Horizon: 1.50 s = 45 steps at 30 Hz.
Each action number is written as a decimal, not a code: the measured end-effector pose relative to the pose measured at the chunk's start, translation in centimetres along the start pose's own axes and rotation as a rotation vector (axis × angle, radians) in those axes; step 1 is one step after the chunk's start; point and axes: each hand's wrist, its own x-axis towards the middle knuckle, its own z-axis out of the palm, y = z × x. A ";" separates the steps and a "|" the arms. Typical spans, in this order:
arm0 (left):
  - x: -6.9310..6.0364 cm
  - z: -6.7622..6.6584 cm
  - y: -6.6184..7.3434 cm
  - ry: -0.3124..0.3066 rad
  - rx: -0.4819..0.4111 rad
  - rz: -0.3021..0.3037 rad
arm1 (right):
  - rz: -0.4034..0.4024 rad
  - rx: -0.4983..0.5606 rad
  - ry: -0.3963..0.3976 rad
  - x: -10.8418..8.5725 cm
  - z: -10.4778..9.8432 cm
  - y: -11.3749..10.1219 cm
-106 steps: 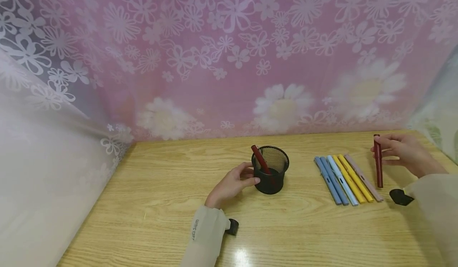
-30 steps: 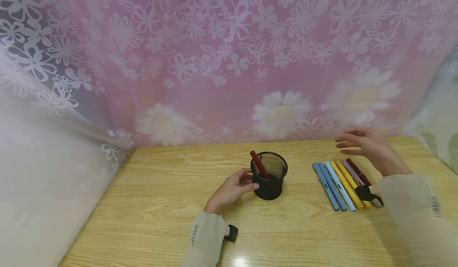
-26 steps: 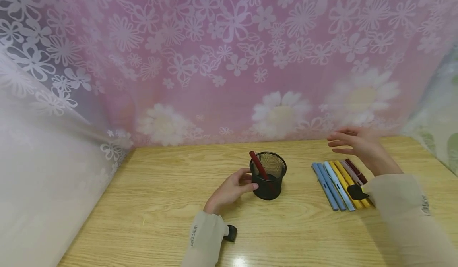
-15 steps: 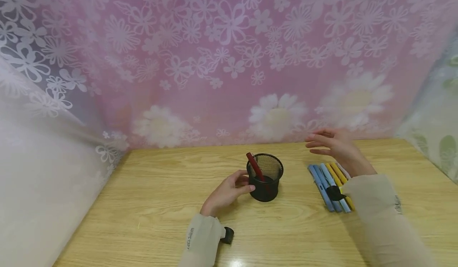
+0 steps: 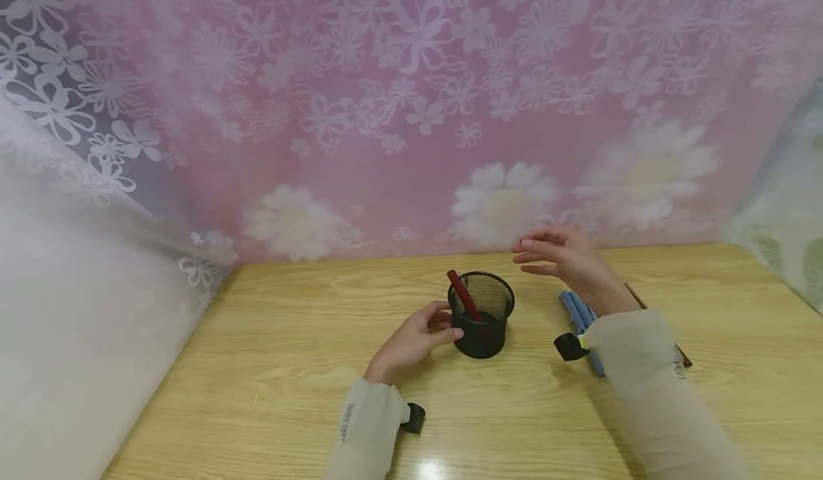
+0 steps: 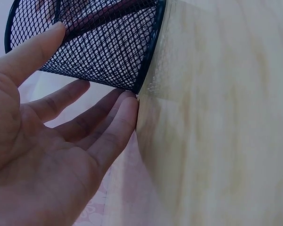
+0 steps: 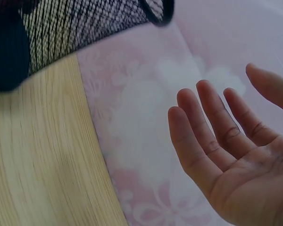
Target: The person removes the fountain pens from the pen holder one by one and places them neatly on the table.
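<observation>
A black mesh pen holder (image 5: 481, 343) stands upright on the table, with a dark red pen (image 5: 464, 296) leaning inside it. My left hand (image 5: 411, 341) holds the holder's left side, thumb toward the front. In the left wrist view the thumb lies against the mesh (image 6: 108, 52) and the fingers reach round its other side. My right hand (image 5: 569, 262) hovers behind and right of the holder, holding nothing. Its fingers are spread and slightly bent in the right wrist view, apart from the mesh. Blue pens (image 5: 579, 310) lie partly hidden beneath the right forearm.
Past the right sleeve, the edge of a dark red pen (image 5: 686, 360) shows; the sleeve covers the rest of the pen row. A pink flowered curtain (image 5: 386, 194) hangs along the table's (image 5: 289, 337) back edge, and a pale curtain (image 5: 64, 308) hangs on the left.
My right hand has laid a dark red pen at the right end of the row, released it, then swung left over the pens toward the holder. My left hand stays at the holder.
</observation>
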 end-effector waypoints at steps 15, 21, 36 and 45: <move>0.0 0.1 0.3 -0.014 -0.009 -0.002 | 0.031 -0.108 -0.049 1.4 3.8 0.3; 0.3 0.4 0.4 -0.011 -0.019 -0.012 | 0.051 -0.137 -0.087 1.9 4.4 0.2; 0.0 -0.1 0.2 -0.012 -0.039 -0.030 | 0.080 -0.171 -0.193 3.5 6.0 0.9; -0.2 0.0 0.2 -0.003 -0.033 -0.037 | 0.123 -0.229 -0.275 3.9 6.3 1.4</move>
